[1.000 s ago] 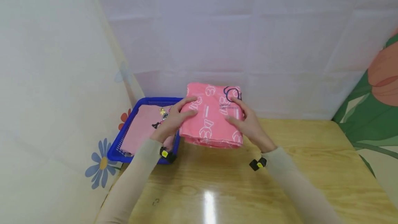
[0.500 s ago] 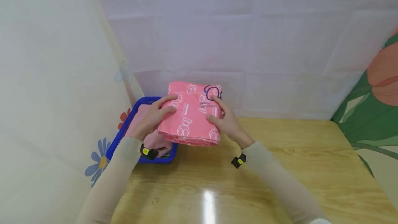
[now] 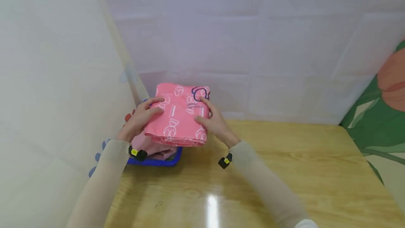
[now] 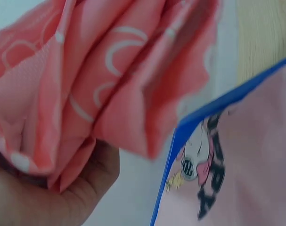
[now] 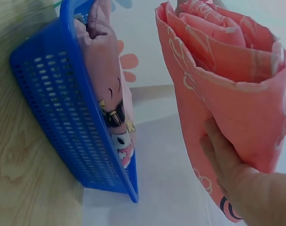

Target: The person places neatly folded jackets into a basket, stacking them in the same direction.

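Between both hands hangs a folded pink garment [image 3: 177, 115] with white outline prints and a dark logo. My left hand [image 3: 139, 119] grips its left side, thumb on top and the other fingers partly hidden beneath. On the opposite side my right hand [image 3: 216, 122] pinches the edge in the same way. The right wrist view shows the garment [image 5: 237, 108] in several folded layers, held above and apart from the blue basket [image 5: 58, 94]. A paler pink printed cloth [image 4: 246, 155] lies in that basket, largely covered by the garment and left arm in the head view.
The basket's blue rim [image 3: 155, 162] shows at the left of the wooden table [image 3: 269, 171], close to the left wall sheet [image 3: 57, 80]. A pale sheet [image 3: 237, 45] hangs behind the table, and a flower-printed one [image 3: 392, 90] is at the right.
Both hands have carried the folded garment leftward, from beside the basket to above it. More of the basket and the cloth inside is now covered in the head view.
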A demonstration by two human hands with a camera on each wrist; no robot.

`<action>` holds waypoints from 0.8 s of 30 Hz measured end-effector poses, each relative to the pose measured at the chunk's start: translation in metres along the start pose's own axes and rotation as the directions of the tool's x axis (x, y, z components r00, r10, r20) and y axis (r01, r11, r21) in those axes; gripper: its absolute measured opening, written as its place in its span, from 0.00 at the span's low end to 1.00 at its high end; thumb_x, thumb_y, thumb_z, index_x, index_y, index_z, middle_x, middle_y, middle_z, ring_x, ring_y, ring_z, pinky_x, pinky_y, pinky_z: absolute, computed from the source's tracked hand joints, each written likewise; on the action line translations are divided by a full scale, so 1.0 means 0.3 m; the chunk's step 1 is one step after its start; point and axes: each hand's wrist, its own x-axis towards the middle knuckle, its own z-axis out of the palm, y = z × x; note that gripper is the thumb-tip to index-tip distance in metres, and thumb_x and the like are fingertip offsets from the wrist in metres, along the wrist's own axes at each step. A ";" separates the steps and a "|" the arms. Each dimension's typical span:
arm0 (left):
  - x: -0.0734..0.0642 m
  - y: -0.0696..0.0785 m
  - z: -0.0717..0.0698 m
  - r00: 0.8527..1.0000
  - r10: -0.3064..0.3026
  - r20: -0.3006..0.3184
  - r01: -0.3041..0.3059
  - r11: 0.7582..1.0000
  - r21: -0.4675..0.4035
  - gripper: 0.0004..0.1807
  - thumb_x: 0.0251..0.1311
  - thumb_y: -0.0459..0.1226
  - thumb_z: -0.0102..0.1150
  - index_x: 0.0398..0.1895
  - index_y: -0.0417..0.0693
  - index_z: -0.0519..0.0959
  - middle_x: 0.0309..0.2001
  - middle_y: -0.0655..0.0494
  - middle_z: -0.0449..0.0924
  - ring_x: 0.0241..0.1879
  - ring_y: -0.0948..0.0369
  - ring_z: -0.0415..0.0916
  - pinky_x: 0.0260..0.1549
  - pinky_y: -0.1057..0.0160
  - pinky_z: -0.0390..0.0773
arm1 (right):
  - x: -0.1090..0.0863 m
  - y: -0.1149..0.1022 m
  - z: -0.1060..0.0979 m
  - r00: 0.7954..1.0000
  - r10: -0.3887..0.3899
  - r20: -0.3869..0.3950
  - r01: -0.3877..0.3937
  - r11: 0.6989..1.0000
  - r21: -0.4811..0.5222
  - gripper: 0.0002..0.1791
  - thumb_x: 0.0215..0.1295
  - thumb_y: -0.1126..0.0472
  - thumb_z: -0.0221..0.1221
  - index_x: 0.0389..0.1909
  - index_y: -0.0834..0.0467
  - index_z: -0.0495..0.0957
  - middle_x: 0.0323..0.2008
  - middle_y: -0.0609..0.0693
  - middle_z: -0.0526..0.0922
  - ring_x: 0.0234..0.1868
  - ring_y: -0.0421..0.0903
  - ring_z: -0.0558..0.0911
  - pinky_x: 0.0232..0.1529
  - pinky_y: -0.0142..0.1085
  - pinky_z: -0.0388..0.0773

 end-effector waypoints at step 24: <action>0.006 -0.098 -0.244 0.991 -0.130 -0.023 0.132 0.966 0.223 0.37 0.78 0.54 0.53 0.84 0.52 0.62 0.81 0.33 0.58 0.48 0.58 0.78 0.40 0.70 0.83 | 0.116 0.085 0.239 0.999 -0.034 0.015 0.035 0.996 -0.078 0.47 0.69 0.66 0.68 0.85 0.50 0.58 0.81 0.62 0.64 0.72 0.58 0.76 0.70 0.45 0.79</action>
